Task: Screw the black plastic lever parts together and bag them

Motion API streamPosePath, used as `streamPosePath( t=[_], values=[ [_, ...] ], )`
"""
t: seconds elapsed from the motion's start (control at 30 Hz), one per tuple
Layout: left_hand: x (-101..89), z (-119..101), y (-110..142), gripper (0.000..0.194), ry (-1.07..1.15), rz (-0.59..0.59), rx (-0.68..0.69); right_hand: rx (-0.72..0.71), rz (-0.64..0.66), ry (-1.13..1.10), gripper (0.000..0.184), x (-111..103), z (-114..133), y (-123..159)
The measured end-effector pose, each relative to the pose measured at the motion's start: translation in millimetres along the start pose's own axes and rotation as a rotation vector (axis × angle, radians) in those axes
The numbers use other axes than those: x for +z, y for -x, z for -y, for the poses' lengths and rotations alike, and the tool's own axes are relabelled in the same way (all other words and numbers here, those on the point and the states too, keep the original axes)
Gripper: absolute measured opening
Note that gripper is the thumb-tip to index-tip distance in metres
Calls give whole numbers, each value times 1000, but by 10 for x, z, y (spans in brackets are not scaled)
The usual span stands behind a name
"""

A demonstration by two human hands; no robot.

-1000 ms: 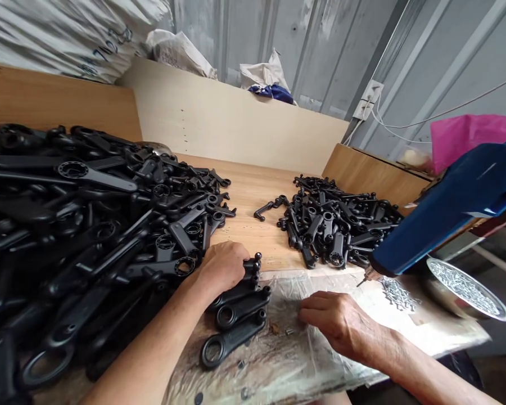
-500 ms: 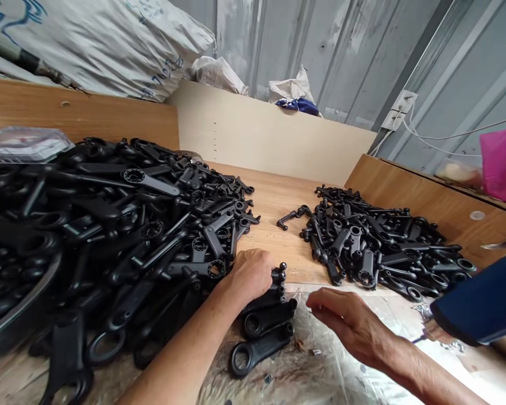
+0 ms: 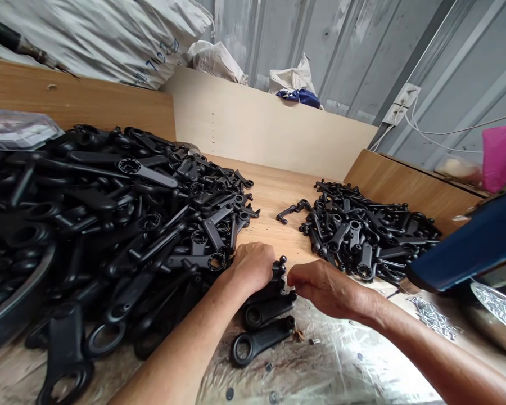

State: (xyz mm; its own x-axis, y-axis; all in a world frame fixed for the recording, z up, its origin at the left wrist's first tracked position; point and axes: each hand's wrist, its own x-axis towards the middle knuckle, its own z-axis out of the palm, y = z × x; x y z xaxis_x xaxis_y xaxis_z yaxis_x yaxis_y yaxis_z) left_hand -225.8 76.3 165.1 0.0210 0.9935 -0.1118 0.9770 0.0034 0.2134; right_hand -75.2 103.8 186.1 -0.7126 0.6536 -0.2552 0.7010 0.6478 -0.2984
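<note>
My left hand is closed over the end of a short row of black levers, each with a ring at one end; its fingertips are hidden behind the knuckles. Ball-shaped ends stick out to the right of that hand. My right hand is right beside these ball ends, its fingers curled together, and whatever they pinch is hidden. Nearer to me, a black lever lies on the plastic-covered bench with its ring to the left. Just behind it is another black lever.
A big heap of black levers fills the left, beside a bowl rim. A smaller heap lies at the right. A blue cylindrical tool juts in above small metal pins and a metal bowl of pins.
My right hand has moved left and slightly up to the ball ends, its fingers drawing together. My left hand stays on the row. The blue tool now appears higher, uncovering the bowl of pins.
</note>
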Motion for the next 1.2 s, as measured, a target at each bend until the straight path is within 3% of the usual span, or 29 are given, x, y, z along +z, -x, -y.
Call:
streamPosePath(
  t=[0.2,0.43,0.6,0.7,0.97,1.2],
  values=[
    [-4,-1,-21,29,-20,31,-18,-9,-60,39,15,-18,11,133],
    [17,14,-45,32,-31,47,-24,-381,-54,382,21,355,-156,641],
    [13,20,-22,33,-28,39,-19,-580,-264,638,14,616,-169,689],
    [7,15,-11,28,-16,35,-20,-638,-394,652,14,699,-213,599],
    [1,9,20,19,18,29,-10,-419,-134,364,18,587,-222,527],
    [42,27,-4,16,28,22,-1,-276,-185,165,28,371,-377,479]
  ],
)
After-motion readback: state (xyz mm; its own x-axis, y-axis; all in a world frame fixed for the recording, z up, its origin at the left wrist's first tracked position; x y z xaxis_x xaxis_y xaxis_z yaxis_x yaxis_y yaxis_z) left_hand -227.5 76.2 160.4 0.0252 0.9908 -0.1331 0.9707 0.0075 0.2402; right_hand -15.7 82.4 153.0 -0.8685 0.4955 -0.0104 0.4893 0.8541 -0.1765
